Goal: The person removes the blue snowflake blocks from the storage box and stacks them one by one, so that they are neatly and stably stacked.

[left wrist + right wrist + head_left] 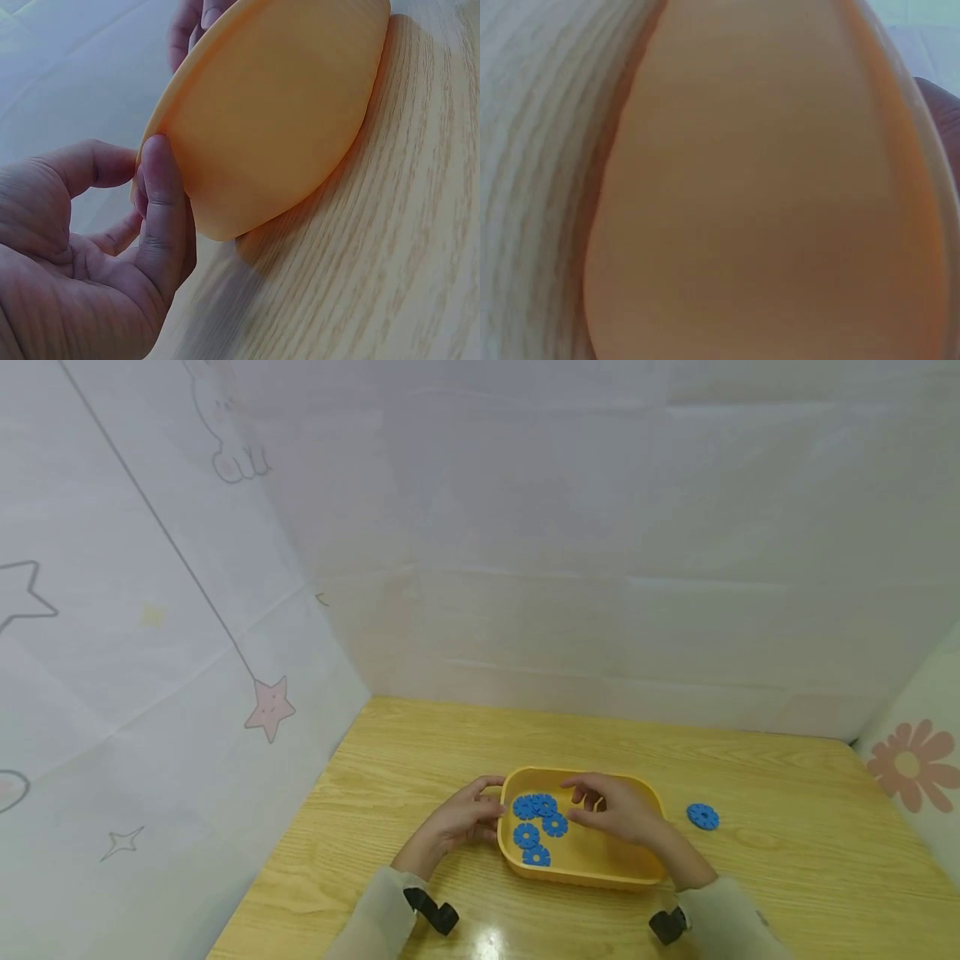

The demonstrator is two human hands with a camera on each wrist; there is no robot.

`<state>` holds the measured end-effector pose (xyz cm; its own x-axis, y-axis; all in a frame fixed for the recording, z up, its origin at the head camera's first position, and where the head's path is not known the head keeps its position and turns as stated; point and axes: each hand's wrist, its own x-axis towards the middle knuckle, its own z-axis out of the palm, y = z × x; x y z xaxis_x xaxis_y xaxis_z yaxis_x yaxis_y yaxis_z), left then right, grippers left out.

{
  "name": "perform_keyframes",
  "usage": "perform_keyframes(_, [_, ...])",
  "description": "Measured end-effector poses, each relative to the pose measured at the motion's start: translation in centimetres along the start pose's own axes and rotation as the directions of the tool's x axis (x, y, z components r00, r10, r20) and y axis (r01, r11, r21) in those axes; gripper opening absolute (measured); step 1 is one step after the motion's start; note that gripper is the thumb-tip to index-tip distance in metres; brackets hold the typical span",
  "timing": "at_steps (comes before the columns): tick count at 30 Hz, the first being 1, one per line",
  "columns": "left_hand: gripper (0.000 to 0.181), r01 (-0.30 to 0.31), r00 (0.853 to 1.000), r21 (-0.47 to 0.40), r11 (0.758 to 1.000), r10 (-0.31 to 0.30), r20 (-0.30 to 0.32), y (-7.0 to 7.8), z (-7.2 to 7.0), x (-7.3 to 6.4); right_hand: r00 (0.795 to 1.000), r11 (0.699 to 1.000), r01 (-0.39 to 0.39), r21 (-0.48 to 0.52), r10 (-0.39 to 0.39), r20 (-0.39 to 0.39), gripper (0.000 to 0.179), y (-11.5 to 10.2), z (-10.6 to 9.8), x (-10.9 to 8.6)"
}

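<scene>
A yellow plastic basket [585, 878] stands on the wooden table, with several blue notched discs [526, 836] lying in its left part. At the basket's left end my left hand [465, 820] pinches the rim between thumb and fingers; the left wrist view shows this hand [112, 232] on the rim up close. Over the middle of the basket hangs my right hand [618, 810], fingers loosely bent, thumb and index apart and no disc showing between them. The right wrist view is mostly filled by the basket's outer wall [765, 187], with a bit of the hand [941, 124] beyond the rim.
One blue notched disc [702, 816] lies on the table [787, 860] to the right of the basket. Pale printed cloth [525, 568] hangs behind the table and along both sides. Black straps [431, 910] sit around both wrists.
</scene>
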<state>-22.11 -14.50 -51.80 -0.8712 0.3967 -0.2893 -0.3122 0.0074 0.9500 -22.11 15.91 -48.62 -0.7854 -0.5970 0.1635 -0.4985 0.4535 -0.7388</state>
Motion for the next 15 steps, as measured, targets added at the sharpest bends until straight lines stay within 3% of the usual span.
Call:
perform_keyframes(9, [0.058,0.001,1.0,0.01,1.0,-0.001,0.0,-0.1,-0.1,0.1,0.996,0.999,0.047,0.026,-0.048,0.074,0.039,-0.3,1.7,1.0])
perform_keyframes(15, [0.058,0.002,1.0,0.005,1.0,-0.002,0.005,-0.1,-0.1,0.1,0.993,0.999,0.012,0.036,-0.016,0.116,0.042,-0.2,3.0,1.4])
